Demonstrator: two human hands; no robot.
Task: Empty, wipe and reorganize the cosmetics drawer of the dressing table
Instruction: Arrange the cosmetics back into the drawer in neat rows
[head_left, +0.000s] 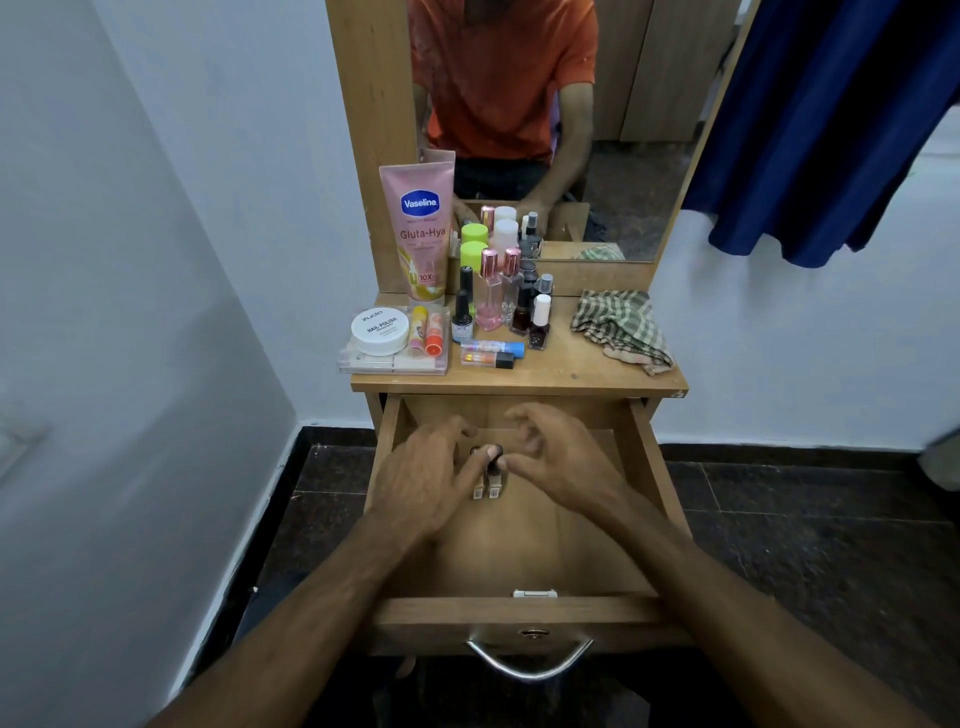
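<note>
The wooden drawer (644, 467) of the dressing table is pulled out. Two small dark-capped bottles (493, 488) lie side by side near its back, labels toward me. My left hand (426, 473) is over them, its thumb lying across their caps and its fingers curled beyond them. My right hand (561, 462) hovers just right of the bottles with loosely curled fingers, its thumb tip beside the right bottle, holding nothing. The remaining drawer floor shows bare wood.
On the table top (571, 369) stand a pink Vaseline tube (418, 228), a white nail-polish jar (379, 330) on a clear case, several bottles (498, 296), lying tubes (491, 353) and a checked cloth (621, 327). A mirror (623, 156) rises behind. Blue fabric (831, 130) hangs at right.
</note>
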